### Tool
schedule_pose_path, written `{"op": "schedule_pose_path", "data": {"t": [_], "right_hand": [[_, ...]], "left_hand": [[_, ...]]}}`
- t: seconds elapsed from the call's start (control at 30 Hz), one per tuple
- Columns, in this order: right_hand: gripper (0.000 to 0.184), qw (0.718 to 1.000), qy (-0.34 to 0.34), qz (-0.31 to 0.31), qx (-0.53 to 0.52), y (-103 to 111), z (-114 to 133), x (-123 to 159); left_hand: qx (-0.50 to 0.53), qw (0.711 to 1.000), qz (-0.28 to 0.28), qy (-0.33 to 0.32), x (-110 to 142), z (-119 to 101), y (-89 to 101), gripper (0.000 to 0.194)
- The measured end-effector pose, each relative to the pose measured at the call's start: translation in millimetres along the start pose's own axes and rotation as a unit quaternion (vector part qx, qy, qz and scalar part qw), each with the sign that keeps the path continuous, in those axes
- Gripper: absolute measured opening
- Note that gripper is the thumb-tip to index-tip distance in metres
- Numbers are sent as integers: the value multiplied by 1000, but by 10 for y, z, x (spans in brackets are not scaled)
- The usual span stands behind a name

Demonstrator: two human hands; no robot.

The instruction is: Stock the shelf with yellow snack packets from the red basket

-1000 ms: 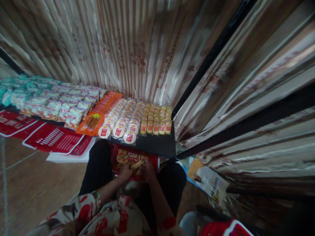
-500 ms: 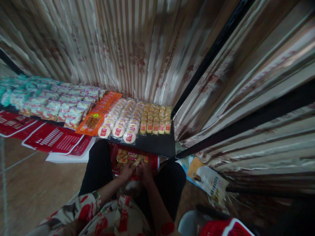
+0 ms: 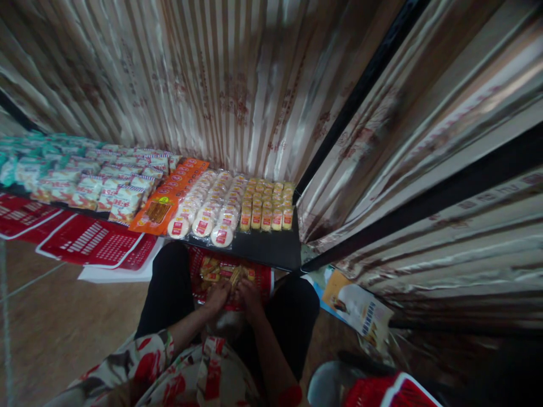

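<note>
Between my knees stands a red plastic basket [image 3: 267,281] holding several small yellow wrapped snack packs [image 3: 210,270]. My left hand [image 3: 218,298] and my right hand [image 3: 249,295] meet over its near part. One yellow snack pack [image 3: 236,275] is pinched between them, and the fingers of both hands close on its near end. The fingertips are dim and partly hidden. On the black shelf [image 3: 271,251] just beyond, upright yellow snack packs [image 3: 266,217] stand in tight rows. To their left lie rows of round white wrapped biscuits [image 3: 221,234].
Further left on the shelf are an orange snack bag [image 3: 163,198] and many white packets [image 3: 127,200]. Red baskets [image 3: 102,240] sit below. A striped curtain [image 3: 237,85] hangs behind, with black frame bars [image 3: 339,138]. A printed bag [image 3: 360,308] lies at right on the floor.
My hands stay over the basket with the yellow snack pack, which has tilted slightly and shifted a little to the left. The shelf goods have not moved.
</note>
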State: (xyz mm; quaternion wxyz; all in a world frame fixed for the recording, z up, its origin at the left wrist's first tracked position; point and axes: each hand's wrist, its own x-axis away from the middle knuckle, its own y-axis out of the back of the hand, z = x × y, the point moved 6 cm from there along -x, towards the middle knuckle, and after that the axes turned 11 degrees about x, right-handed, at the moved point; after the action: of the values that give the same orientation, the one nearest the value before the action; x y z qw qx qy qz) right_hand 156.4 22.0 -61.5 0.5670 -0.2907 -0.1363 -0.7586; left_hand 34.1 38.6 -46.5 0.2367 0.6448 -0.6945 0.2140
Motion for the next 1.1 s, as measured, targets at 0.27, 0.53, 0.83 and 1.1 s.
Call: {"op": "schedule_pose_path", "data": {"t": [0.27, 0.53, 0.83, 1.1], "right_hand": [[42, 1000, 23, -2, 18, -16, 33, -9], [41, 999, 50, -1, 14, 18, 34, 10], [42, 998, 57, -8, 31, 29, -6, -69], [50, 998, 30, -26, 52, -8, -22, 2]], "left_hand": [[111, 991, 35, 62, 68, -8, -61, 25], [198, 971, 25, 131, 124, -3, -69, 28], [222, 965, 22, 136, 134, 8, -66, 24], [105, 994, -4, 32, 48, -29, -53, 12]]}}
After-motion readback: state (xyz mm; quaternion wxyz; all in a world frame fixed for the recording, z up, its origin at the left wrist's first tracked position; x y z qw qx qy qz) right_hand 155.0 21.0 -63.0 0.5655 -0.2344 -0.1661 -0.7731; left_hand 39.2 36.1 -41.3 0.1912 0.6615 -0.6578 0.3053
